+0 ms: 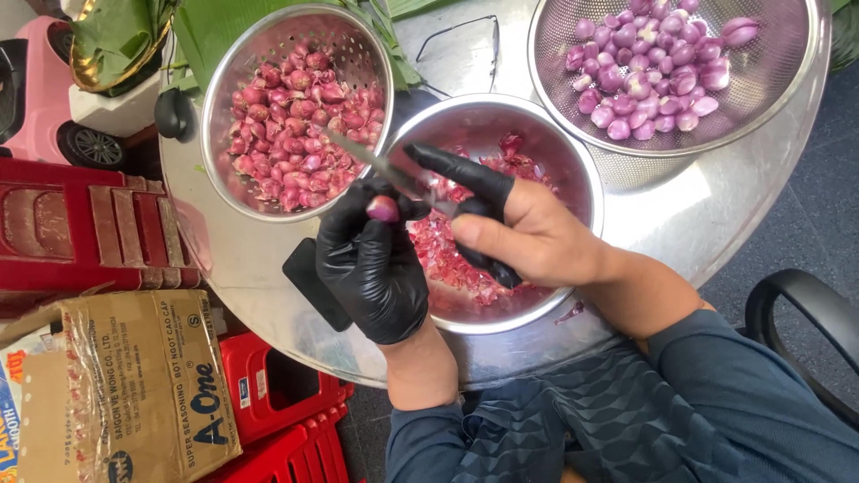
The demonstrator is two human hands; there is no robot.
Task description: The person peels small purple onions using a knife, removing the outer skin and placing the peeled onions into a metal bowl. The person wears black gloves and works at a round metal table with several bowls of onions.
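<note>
Mid-peel here: my left hand (371,264) pinches a shallot (383,208) over the middle bowl (586,192), right hand (528,234) clamped on the knife (380,165). Next I'd guess careful trimming.

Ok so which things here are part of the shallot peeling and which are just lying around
In use: left hand, shallot, right hand, knife, peel bowl, unpeeled colander, peeled colander.

Lying about: glasses, black phone, cardboard box, red crates, banana leaves.
</note>
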